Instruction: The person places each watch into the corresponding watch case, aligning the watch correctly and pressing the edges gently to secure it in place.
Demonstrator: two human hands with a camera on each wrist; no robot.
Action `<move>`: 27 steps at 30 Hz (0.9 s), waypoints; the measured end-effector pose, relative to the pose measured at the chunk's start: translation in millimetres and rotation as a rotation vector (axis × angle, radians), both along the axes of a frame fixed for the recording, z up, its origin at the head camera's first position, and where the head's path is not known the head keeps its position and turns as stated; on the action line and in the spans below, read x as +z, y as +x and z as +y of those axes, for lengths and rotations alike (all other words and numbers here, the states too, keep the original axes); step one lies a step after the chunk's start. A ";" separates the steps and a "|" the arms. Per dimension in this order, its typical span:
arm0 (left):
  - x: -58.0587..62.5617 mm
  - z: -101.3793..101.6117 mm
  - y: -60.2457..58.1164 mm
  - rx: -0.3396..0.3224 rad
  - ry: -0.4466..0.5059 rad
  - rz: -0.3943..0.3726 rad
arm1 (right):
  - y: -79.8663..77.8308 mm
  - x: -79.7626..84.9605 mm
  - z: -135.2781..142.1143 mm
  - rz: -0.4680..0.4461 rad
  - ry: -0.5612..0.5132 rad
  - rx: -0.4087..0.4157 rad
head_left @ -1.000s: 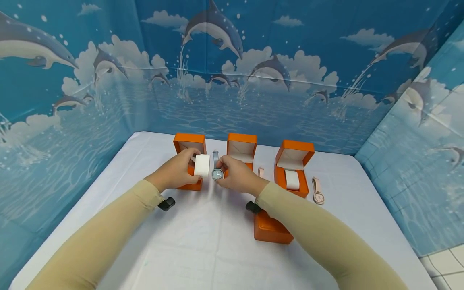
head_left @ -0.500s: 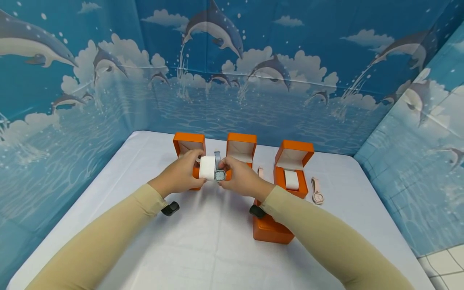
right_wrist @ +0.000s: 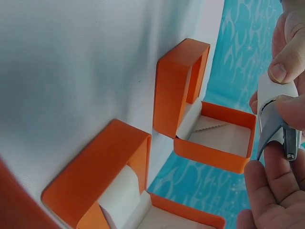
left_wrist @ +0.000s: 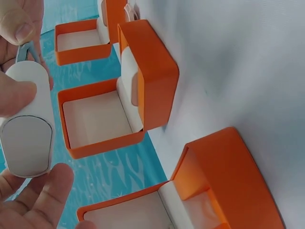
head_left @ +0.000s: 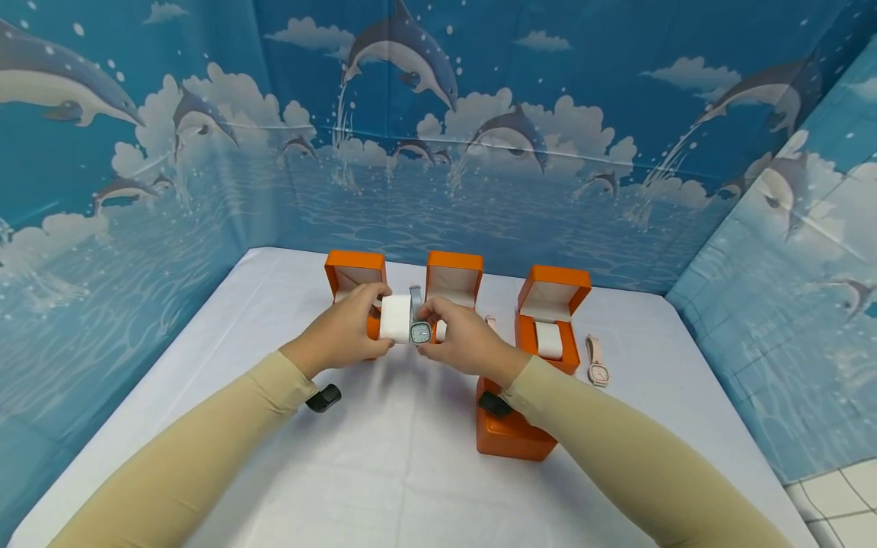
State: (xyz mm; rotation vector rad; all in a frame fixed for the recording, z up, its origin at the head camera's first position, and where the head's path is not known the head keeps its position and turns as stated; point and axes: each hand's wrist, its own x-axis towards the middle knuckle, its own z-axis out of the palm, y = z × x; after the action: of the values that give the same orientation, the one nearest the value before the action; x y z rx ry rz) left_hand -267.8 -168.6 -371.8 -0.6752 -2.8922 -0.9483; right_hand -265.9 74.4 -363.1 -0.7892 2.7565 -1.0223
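My left hand [head_left: 342, 327] holds a white watch cushion [head_left: 395, 320] by its edges, thumb below and fingers above in the head view. Beside it, my right hand [head_left: 466, 339] pinches a watch [head_left: 420, 332] with a square face and a grey-blue strap [head_left: 415, 298]. The strap lies against the cushion's end in the right wrist view, where the watch case [right_wrist: 289, 143] is seen edge-on. Behind my left hand an orange watch box [head_left: 355, 266] stands with its lid up. In the left wrist view no cushion shows inside that box [left_wrist: 233, 171].
Two more open orange boxes, the middle one [head_left: 454, 268] and the right one [head_left: 558, 285], hold white cushions. A pink watch [head_left: 597, 361] lies right of them; another [head_left: 490, 321] is partly hidden. An orange box [head_left: 514, 438] stands under my right forearm on the white cloth [head_left: 356, 472].
My left hand has carried the cushion to the right, closing the gap to the watch. My right hand has shifted slightly right with the watch.
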 end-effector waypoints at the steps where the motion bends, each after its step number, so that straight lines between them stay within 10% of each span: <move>1: 0.6 0.7 0.5 0.000 -0.001 0.002 | 0.6 0.2 1.1 0.012 -0.003 0.003; 27: 9.0 11.4 5.1 -0.031 0.004 0.026 | 4.5 0.2 18.1 0.081 -0.086 0.069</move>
State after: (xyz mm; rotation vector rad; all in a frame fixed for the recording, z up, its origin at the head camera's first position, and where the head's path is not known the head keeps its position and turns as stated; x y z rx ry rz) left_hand -262.7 -157.2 -362.9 -0.7279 -2.8648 -0.9416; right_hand -261.5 92.5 -362.9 -0.9515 2.7457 -1.1259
